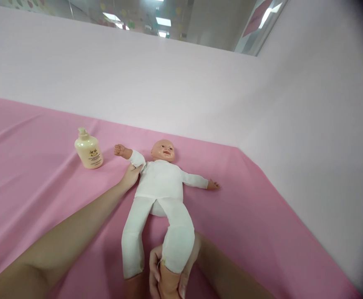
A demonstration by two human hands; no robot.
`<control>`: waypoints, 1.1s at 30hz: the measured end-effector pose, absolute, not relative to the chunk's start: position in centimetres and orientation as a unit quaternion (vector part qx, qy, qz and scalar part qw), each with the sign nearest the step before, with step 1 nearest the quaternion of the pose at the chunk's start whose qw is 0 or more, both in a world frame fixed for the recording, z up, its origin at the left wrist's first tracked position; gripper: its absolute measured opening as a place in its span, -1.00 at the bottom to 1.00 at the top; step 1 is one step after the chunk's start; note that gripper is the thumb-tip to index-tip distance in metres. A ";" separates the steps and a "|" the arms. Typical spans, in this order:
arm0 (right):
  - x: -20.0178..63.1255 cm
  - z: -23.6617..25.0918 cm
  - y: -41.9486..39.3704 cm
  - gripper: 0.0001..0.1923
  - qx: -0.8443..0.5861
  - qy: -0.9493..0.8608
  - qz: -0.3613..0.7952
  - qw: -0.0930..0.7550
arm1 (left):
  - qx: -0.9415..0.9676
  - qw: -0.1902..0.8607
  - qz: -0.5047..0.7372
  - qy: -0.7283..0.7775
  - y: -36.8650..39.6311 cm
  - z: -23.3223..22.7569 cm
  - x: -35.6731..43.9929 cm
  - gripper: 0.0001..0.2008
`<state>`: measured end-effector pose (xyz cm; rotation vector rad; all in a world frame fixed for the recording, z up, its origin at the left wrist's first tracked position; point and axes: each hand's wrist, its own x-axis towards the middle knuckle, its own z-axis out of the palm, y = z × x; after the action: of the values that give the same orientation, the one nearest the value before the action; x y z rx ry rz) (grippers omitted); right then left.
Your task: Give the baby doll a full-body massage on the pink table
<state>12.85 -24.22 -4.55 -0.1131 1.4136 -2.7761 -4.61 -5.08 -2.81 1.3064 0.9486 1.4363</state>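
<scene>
"doll (161, 178): location and support?"

"face up on pink sheet (231, 224), head toward wall (156, 95). left hand (131, 176) clamped on one upper arm; right hand (195, 251), fingers wrapped round a lower leg, probably for steadying."

"appearance?"

"white cloth torso and limbs, bare moulded head and hands, arms spread. pump bottle (89, 153) stands nearby, probably placed for reach."

Your left hand (130, 177) is partly hidden at the arm (137, 158) of the doll (160, 180), whose leg (178, 243) covers much of your right hand (194, 256). The bottom edge crops the doll's feet (169, 287); you can't read the small print (94, 160) on the bottle (86, 146).
</scene>
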 end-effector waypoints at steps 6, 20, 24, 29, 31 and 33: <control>13.1 -3.9 -23.7 -0.43 -0.132 0.423 -0.896 -0.029 | 0.602 0.423 0.564 0.375 -5.5 -2.7 -5.0 -0.61; 14.5 -0.3 -23.3 -0.57 0.157 0.271 -0.878 -0.361 | 0.788 0.286 0.468 0.280 -6.6 -1.5 -5.4 -0.70; 14.5 -1.0 -23.4 -0.51 0.089 0.324 -0.887 -0.317 | 0.734 0.338 0.500 0.312 -6.9 -1.0 -5.2 -0.69; 14.3 -2.6 -23.4 -0.45 -0.007 0.408 -0.906 -0.113 | 0.622 0.432 0.534 0.377 -6.6 -1.5 -5.0 -0.72; 14.0 -2.9 -23.4 -0.46 -0.045 0.429 -0.902 -0.010 | 0.594 0.447 0.531 0.406 -6.2 -1.9 -5.0 -0.77; 13.9 -2.9 -23.5 -0.46 -0.058 0.445 -0.891 0.064 | 0.589 0.438 0.536 0.417 -5.8 -2.2 -5.0 -0.76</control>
<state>13.94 -23.47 -2.85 -0.1759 1.3435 -2.6920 -4.96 -5.81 -2.24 1.4652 1.0360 1.3332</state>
